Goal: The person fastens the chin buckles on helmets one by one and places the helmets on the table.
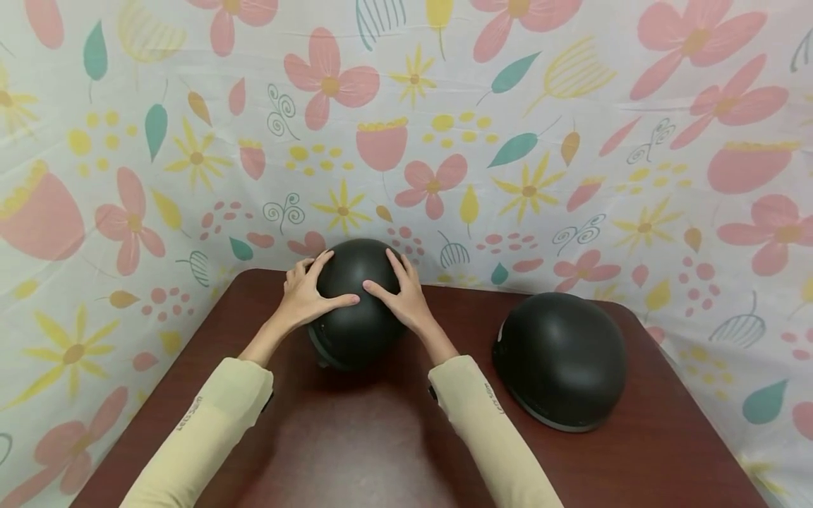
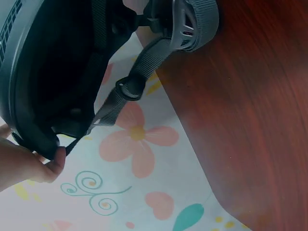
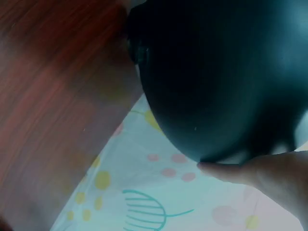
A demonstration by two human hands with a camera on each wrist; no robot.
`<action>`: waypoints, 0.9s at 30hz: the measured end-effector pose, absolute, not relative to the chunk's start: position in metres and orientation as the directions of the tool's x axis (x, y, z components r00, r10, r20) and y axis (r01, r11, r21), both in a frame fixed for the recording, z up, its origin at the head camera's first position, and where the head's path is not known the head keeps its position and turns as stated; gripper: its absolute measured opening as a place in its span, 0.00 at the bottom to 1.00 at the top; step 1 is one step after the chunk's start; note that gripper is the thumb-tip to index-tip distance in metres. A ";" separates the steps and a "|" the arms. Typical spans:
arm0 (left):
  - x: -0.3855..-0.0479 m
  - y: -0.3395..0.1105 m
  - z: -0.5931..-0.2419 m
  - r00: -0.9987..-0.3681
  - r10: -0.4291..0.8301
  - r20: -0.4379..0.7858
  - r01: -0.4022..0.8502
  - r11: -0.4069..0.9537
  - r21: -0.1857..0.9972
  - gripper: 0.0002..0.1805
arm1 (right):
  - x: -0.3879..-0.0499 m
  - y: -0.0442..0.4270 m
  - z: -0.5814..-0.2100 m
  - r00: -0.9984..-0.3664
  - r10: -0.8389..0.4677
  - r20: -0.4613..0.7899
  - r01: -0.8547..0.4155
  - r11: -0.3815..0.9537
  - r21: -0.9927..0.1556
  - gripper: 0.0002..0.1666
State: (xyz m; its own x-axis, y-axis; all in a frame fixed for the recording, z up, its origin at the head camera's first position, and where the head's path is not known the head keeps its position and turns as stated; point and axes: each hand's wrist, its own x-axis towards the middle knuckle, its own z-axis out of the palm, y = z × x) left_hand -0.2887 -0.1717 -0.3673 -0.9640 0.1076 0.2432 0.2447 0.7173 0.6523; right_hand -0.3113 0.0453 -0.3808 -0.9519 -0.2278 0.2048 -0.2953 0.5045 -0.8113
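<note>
A black helmet [image 1: 358, 335] is held near the table's back edge, tilted, its smooth shell facing me in the head view. My left hand [image 1: 305, 295] grips its left side with spread fingers and the thumb across the shell. On the opposite side my right hand [image 1: 405, 298] holds it, thumb pointing inward. The left wrist view looks into the helmet's dark inside, where a grey chin strap [image 2: 154, 55] with a plastic slider [image 2: 131, 87] hangs loose; left fingers curl at the rim. In the right wrist view, a finger lies along the shell.
A second black helmet [image 1: 562, 360] rests dome up on the right of the reddish-brown table [image 1: 635, 466]. Right behind the table and along both sides hangs a white sheet [image 1: 470, 42] printed with flowers and leaves.
</note>
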 end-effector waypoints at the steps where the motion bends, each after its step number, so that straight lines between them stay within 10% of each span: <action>1: -0.288 -0.171 -0.367 -0.963 0.113 0.247 0.251 0.713 0.654 0.58 | -0.311 0.047 -0.382 -0.953 -0.219 0.208 -0.292 0.492 -0.820 0.48; 27: -0.269 -0.181 -0.394 -0.976 0.159 0.147 0.201 0.408 0.890 0.55 | -0.298 0.060 -0.397 -0.956 -0.130 0.264 -0.294 0.394 -0.871 0.46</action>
